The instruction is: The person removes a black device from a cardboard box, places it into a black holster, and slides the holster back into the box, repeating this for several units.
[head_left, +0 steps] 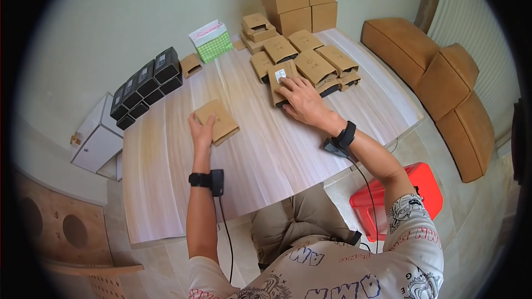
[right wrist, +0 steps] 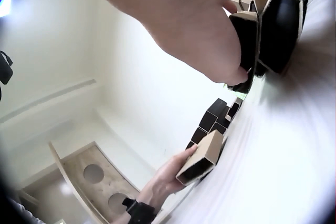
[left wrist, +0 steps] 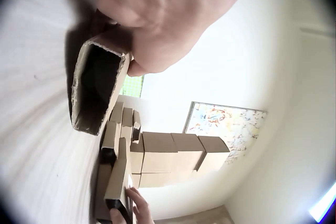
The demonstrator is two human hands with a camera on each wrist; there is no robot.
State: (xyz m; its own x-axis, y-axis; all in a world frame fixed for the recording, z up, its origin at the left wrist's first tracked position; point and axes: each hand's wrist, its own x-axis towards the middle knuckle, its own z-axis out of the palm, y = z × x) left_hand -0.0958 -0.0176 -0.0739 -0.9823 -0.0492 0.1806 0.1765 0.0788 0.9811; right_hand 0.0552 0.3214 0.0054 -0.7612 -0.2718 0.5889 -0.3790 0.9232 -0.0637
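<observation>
Your left hand (head_left: 203, 128) grips a cardboard box (head_left: 224, 124) between thumb and fingers, the table (head_left: 166, 166) beneath it. Your right hand (head_left: 306, 102) grasps a labelled box (head_left: 274, 81) under its fingers, more brown boxes (head_left: 315, 66) just beyond that hand.

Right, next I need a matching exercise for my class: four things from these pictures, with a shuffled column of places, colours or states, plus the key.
1. Bag
2. Left hand
3. Black boxes
4. Right hand

A. On the white-labelled carton
B. Green-checked
C. Stacked on the table's left side
D. Gripping a carton apart from the rest

Pairs: 1-B, 2-D, 3-C, 4-A
</observation>
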